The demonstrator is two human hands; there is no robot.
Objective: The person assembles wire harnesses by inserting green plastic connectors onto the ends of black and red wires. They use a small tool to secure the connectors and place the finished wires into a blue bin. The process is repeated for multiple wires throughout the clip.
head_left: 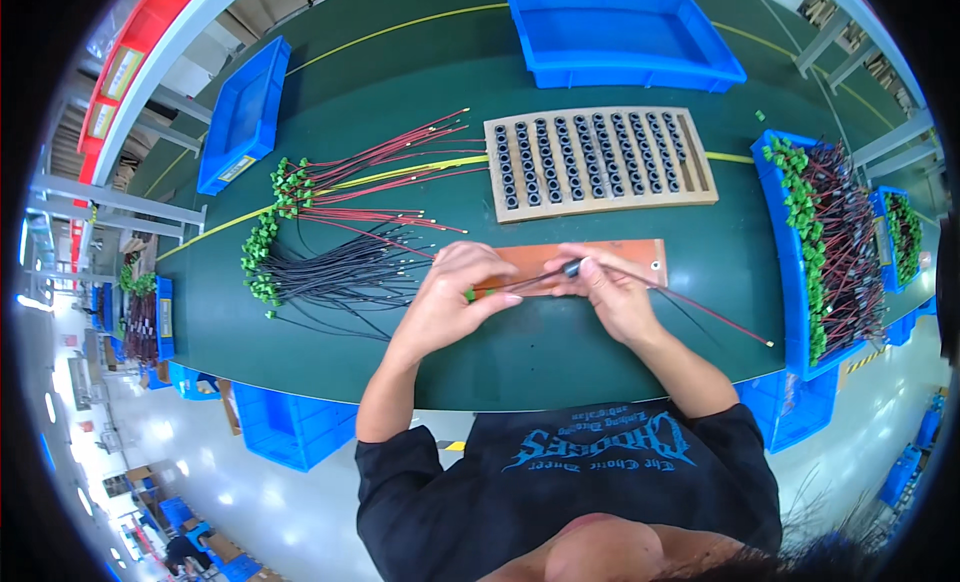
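My left hand (458,294) pinches a cable near its green connector (470,296), which peeks out between thumb and fingers. The cable's red wire (715,320) runs rightward through my right hand to a pale tip, and a dark wire hangs beside it. Between the thumb and fingers of my right hand (612,294) is a small black cylindrical core (572,269), around the wires. Both hands are over an orange-brown board (640,252). Left of them lie bundles of red wires (400,147) and black wires (345,272) with green connectors (262,252).
A wooden rack (605,208) holding rows of black cores stands beyond the board. Blue trays sit at the back (625,77) and far left (245,122). On the right, a blue bin (795,332) is full of cables with green connectors and black cores.
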